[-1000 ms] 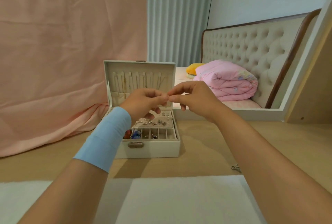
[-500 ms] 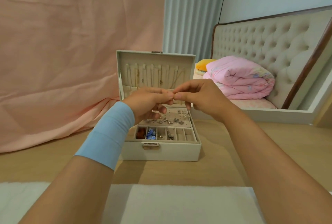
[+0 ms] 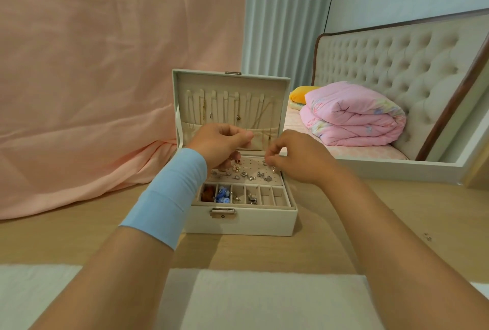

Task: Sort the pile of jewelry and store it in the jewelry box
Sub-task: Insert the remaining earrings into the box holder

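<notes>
The left hand (image 3: 219,142) and right hand (image 3: 296,155) no longer meet at the fingertips and are now apart. The right hand is lower, its pinched fingertips (image 3: 267,158) just above the perforated earring pad (image 3: 250,168) of the jewelry box (image 3: 243,221). Any item held is too small to make out.

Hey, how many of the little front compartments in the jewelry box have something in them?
4, the leftmost of six visible: a reddish-brown piece, then blue beads, then silver bits, then more silver. The sleeve may hide another at left.
</notes>
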### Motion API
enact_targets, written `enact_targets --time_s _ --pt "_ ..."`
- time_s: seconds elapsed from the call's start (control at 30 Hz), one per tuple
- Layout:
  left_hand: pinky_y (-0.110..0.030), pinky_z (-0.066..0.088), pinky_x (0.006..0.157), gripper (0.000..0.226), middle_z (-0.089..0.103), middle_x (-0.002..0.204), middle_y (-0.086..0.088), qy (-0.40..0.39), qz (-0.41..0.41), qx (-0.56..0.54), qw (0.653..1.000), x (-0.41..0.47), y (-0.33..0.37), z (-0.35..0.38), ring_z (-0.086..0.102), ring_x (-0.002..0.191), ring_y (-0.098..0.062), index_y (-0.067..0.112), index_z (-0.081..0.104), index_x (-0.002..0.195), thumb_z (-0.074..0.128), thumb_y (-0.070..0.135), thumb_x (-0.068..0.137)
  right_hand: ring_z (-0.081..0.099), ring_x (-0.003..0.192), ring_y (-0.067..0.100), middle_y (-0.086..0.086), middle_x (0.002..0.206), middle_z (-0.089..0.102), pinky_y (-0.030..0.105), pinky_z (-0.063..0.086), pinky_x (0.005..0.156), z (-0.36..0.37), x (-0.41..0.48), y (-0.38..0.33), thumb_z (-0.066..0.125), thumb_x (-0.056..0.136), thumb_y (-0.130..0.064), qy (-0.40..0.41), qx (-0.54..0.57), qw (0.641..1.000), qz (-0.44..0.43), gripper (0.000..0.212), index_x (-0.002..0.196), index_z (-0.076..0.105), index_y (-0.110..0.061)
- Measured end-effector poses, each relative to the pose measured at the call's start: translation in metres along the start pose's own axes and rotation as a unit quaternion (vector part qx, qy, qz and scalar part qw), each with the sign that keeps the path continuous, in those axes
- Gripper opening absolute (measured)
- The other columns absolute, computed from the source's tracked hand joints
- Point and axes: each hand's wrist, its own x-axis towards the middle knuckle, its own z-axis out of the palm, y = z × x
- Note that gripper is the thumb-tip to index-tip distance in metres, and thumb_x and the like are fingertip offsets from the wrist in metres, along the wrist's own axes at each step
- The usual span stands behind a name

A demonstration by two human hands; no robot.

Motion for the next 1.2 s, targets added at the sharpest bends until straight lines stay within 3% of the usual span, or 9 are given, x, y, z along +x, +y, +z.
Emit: enact_targets --time_s 0.1,0.43,0.53,0.63,0.73,0.83,1.0,1.2 --pt "-0.021 0.051 0.052 0.017 0.074 0.083 0.007 0.004 0.004 0.007 1.0 0.0 -0.001 -0.001 0.059 0.061 -0.008 0.015 0.073 0.097 0.071 0.031 0.089 0.06 0.098 0.015 -0.01 0.103 0.061 0.041 0.053 0.085 0.001 -0.002 -0.005 0.072 0.088 -0.035 -0.002 -0.033 0.999 0.003 0.009 0.08 0.071 -0.038" --pt "-0.023 0.052 0.058 0.009 0.077 0.085 0.009 -0.001 -0.005 0.001 1.0 0.001 -0.003 -0.007 0.061 0.063 -0.006 0.023 0.074 0.093 0.075 0.028 0.086 0.062 0.093 0.013 -0.013 0.094 0.067 0.038 0.055 0.083 0.003 -0.001 -0.01 0.072 0.085 -0.036 -0.014 -0.051 0.998 0.021 0.012 0.073 0.073 -0.035" --pt "-0.024 0.051 0.059 0.008 0.077 0.083 0.009 -0.002 -0.004 0.005 1.0 0.0 -0.003 -0.005 0.062 0.064 -0.007 0.025 0.074 0.092 0.077 0.024 0.084 0.064 0.088 0.012 -0.012 0.087 0.07 0.04 0.055 0.082 0.004 0.003 -0.007 0.069 0.086 -0.04 -0.027 -0.013 0.999 0.035 0.023 0.064 0.068 -0.036" --pt "-0.021 0.049 0.053 0.013 0.076 0.079 0.011 -0.003 -0.005 0.002 1.0 -0.002 -0.001 -0.002 0.061 0.06 -0.006 0.025 0.073 0.095 0.077 0.023 0.084 0.066 0.087 0.011 -0.009 0.085 0.073 0.04 0.055 0.085 0.003 0.004 -0.004 0.07 0.088 -0.036 -0.011 0.045 0.998 0.034 0.017 0.073 0.075 -0.031" --pt "-0.022 0.048 0.051 0.015 0.077 0.083 0.008 0.012 -0.004 -0.029 1.0 -0.003 -0.001 0.001 0.06 0.061 -0.007 0.024 0.074 0.098 0.078 0.025 0.083 0.063 0.077 -0.004 -0.012 0.09 0.074 0.022 0.048 0.076 -0.008 0.003 -0.007 0.074 0.088 -0.026 0.055 0.17 0.984 0.006 0.006 0.09 0.078 -0.03" --pt "-0.023 0.047 0.053 0.014 0.077 0.088 0.008 0.022 -0.012 -0.068 0.997 -0.005 0.001 0.005 0.061 0.067 -0.008 0.023 0.075 0.095 0.077 0.03 0.083 0.056 0.057 -0.009 -0.01 0.087 0.073 0.009 0.04 0.062 -0.022 -0.001 -0.016 0.081 0.084 -0.018 0.063 0.261 0.962 -0.039 0.016 0.098 0.078 -0.025" --pt "-0.024 0.046 0.054 0.016 0.075 0.085 0.005 0.015 -0.022 -0.096 0.995 -0.006 0.001 0.009 0.061 0.063 -0.007 0.025 0.076 0.095 0.079 0.033 0.081 0.054 0.055 -0.005 -0.015 0.077 0.074 0.012 0.043 0.06 -0.021 -0.003 -0.024 0.087 0.077 -0.018 0.079 0.282 0.955 -0.049 0.018 0.087 0.078 -0.03" --pt "-0.025 0.048 0.056 0.02 0.077 0.089 -0.001 0.032 0.005 -0.062 0.998 -0.007 0.001 0.012 0.064 0.067 -0.01 0.023 0.077 0.097 0.076 0.038 0.083 0.056 0.055 -0.008 -0.017 0.067 0.07 0.007 0.041 0.058 -0.017 -0.002 -0.023 0.089 0.075 -0.022 0.103 0.299 0.949 -0.013 0.012 0.082 0.08 -0.026"
